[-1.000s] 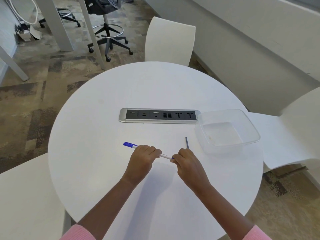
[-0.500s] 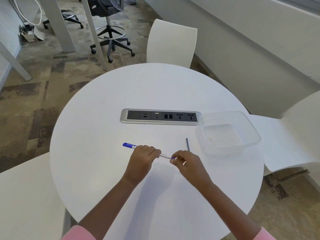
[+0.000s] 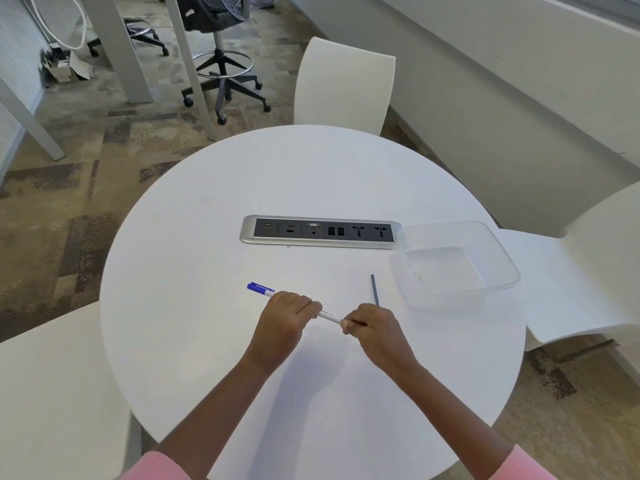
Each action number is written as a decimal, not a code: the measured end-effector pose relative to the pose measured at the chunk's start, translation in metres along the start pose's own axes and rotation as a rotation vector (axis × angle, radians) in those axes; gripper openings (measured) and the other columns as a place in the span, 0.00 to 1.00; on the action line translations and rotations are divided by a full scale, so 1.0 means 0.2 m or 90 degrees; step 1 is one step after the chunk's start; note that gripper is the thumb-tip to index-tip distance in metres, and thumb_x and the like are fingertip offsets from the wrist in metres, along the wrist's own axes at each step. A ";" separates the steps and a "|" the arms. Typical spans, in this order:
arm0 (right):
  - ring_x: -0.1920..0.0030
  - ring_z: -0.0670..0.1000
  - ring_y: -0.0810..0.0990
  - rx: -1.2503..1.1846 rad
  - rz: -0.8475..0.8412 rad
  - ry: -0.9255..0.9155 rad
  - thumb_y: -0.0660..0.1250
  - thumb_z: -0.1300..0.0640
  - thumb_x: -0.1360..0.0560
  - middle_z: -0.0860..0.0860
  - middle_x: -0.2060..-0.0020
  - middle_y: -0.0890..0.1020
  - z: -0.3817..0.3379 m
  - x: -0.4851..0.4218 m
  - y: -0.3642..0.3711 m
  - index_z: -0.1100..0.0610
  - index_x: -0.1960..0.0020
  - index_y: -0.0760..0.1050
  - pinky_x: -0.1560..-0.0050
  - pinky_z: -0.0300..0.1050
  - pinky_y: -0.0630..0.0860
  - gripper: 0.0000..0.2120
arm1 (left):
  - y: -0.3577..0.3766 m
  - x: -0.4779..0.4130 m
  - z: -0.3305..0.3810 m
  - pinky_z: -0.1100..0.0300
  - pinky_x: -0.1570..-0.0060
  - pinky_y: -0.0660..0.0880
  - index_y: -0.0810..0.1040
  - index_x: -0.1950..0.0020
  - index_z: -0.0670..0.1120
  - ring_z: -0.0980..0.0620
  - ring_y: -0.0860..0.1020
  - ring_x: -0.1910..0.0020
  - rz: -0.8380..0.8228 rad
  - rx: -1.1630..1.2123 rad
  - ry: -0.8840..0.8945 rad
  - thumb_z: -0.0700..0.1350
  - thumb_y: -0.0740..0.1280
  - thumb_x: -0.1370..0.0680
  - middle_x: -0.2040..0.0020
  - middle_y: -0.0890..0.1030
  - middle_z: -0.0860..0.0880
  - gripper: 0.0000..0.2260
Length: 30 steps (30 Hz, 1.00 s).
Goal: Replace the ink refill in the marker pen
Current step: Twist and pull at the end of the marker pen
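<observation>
A white marker pen (image 3: 328, 314) with a blue cap at its left end lies level above the round white table (image 3: 214, 258). My left hand (image 3: 284, 318) grips the pen's barrel near the middle. My right hand (image 3: 372, 327) pinches the pen's right end, which its fingers hide. A thin dark blue ink refill (image 3: 375, 289) lies on the table just beyond my right hand, apart from it.
A clear plastic container (image 3: 453, 263) stands at the table's right side. A silver and black socket strip (image 3: 320, 232) is set into the table's middle. White chairs (image 3: 343, 86) surround the table, and an office stool stands on the carpet beyond.
Both hands keep hold of the pen in nearly the same place. My right hand's fingers have shifted slightly at the pen's right end.
</observation>
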State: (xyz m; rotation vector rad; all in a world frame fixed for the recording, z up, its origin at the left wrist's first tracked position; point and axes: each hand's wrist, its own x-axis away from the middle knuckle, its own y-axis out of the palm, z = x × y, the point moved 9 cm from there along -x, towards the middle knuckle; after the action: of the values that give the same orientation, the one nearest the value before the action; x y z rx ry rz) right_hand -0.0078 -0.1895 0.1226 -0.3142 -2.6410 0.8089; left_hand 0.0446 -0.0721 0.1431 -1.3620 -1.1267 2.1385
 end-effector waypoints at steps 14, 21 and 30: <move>0.65 0.49 0.69 0.329 0.204 -0.261 0.57 0.53 0.28 0.52 0.70 0.76 -0.12 0.06 -0.04 0.58 0.63 0.75 0.75 0.41 0.69 0.12 | 0.00 -0.03 -0.02 0.62 0.63 0.64 0.75 0.56 0.47 0.49 0.75 0.71 -0.015 -0.014 -0.011 0.37 0.61 0.28 0.68 0.80 0.51 0.07; 0.65 0.50 0.65 0.253 0.129 -0.205 0.59 0.58 0.26 0.50 0.73 0.68 -0.12 0.02 -0.03 0.65 0.63 0.77 0.67 0.41 0.60 0.14 | -0.03 -0.03 0.01 0.64 0.61 0.65 0.79 0.59 0.45 0.51 0.74 0.69 0.014 -0.010 -0.002 0.36 0.61 0.29 0.68 0.80 0.51 0.08; 0.74 0.45 0.69 -0.182 -0.116 0.112 0.63 0.61 0.26 0.49 0.76 0.73 0.03 -0.02 0.03 0.56 0.70 0.76 0.72 0.34 0.66 0.15 | -0.02 -0.03 0.00 0.63 0.62 0.65 0.81 0.61 0.45 0.50 0.74 0.69 -0.002 -0.036 -0.005 0.36 0.62 0.28 0.68 0.79 0.52 0.09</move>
State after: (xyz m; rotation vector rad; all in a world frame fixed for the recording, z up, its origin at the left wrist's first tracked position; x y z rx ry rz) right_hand -0.0058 -0.1892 0.1144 -0.2019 -2.5690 0.3301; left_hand 0.0471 -0.0735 0.1493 -1.3774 -1.2000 2.1268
